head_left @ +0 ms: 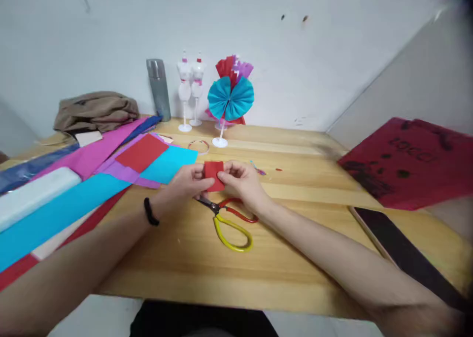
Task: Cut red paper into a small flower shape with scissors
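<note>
A small red paper rectangle [213,170] is held upright between my two hands above the wooden table. My left hand [192,180] pinches its left side, thumb across the front. On the other side my right hand [242,179] grips the right edge with thumb and fingers. Scissors [218,211] with one red and one yellow handle lie just below my hands, blades pointing left. Whether the red paper is folded or layered I cannot tell. Left of my hands lie a larger red sheet [143,152] and blue paper [172,160].
Long coloured paper strips [66,201] cover the left side. At the back stand a grey bottle [159,90], white mannequins [185,88] and one mannequin with blue pleated paper [232,100]. A dark phone [402,251] and a red bag [410,164] are at right.
</note>
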The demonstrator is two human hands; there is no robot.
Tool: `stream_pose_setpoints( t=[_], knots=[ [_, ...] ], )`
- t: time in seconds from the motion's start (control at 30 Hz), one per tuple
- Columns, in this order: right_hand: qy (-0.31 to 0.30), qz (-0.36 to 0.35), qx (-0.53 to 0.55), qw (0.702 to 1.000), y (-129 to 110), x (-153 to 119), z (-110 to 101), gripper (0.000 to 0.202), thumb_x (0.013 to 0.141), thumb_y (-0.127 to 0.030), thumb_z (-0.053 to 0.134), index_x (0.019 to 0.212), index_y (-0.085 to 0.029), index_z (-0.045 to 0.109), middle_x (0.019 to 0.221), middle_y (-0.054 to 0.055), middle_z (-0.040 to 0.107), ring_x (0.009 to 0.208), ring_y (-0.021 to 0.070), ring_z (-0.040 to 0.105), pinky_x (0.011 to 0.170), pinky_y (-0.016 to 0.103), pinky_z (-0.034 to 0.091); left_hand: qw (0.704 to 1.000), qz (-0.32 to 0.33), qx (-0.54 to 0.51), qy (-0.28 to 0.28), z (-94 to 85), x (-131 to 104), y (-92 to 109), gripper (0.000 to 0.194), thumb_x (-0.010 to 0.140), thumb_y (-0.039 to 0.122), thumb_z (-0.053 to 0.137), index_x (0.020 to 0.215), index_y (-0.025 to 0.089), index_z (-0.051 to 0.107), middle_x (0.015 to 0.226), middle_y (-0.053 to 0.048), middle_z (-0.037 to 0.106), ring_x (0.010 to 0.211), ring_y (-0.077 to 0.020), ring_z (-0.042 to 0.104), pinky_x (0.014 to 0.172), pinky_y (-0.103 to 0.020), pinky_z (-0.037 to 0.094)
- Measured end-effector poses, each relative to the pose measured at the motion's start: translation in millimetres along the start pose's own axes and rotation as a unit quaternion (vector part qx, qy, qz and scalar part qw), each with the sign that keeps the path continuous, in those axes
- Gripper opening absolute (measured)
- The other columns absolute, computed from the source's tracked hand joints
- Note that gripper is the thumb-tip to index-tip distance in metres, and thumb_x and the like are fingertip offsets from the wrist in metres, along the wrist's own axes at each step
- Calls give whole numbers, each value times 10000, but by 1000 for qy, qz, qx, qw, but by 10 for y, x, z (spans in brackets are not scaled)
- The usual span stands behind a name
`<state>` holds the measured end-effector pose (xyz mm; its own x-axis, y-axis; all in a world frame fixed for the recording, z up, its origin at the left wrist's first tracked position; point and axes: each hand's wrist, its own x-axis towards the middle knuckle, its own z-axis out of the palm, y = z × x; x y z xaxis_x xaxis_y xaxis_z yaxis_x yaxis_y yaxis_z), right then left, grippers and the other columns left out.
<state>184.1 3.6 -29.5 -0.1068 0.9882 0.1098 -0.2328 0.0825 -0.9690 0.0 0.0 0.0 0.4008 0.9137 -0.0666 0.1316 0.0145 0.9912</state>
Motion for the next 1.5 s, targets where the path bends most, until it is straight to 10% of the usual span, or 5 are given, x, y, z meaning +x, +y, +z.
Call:
stream_pose_setpoints(
  t=[0.57, 0.87, 1.37, 1.5],
  knots=[
    [-36, 0, -25, 999, 11, 5, -42, 453, 630, -486, 1022, 771, -229, 676, 625, -55, 682, 537, 108, 560, 579, 259, 478, 998, 24, -27, 53, -55, 6, -128, 349, 795, 397, 851, 634, 189, 623, 525, -17, 712, 451, -99, 616, 478, -177, 451],
    [-68, 13, 14, 998, 67, 40, -119, 374, 667, -447, 1023, 837, -222, 776, 693, -22, 751, 563, 117, 613, 610, 276, 544, 992, 48, -121, 6, -40, 14, -42, 391, 714, 484, 934, 815, 159, 741, 598, -11, 740, 503, -123, 664, 504, -196, 548],
    [-8, -29, -14, 999, 78, 58, -103, 471, 668, -586, 1019, 730, -229, 719, 655, -28, 699, 580, 124, 589, 590, 275, 511, 999, 32, -15, -13, 11, 2, -101, 395, 802, 476, 868, 1019, 165, 759, 692, -30, 773, 593, -185, 736, 541, -241, 540],
    [-27, -34, -16, 999, 57, 15, -94, 382, 696, -491, 995, 789, -227, 735, 751, -8, 742, 655, 140, 626, 627, 284, 529, 973, 69, 197, 93, 15, -29, -103, 202, 963, 337, 659, 855, 181, 728, 629, -19, 702, 589, -183, 691, 557, -259, 481]
  ],
)
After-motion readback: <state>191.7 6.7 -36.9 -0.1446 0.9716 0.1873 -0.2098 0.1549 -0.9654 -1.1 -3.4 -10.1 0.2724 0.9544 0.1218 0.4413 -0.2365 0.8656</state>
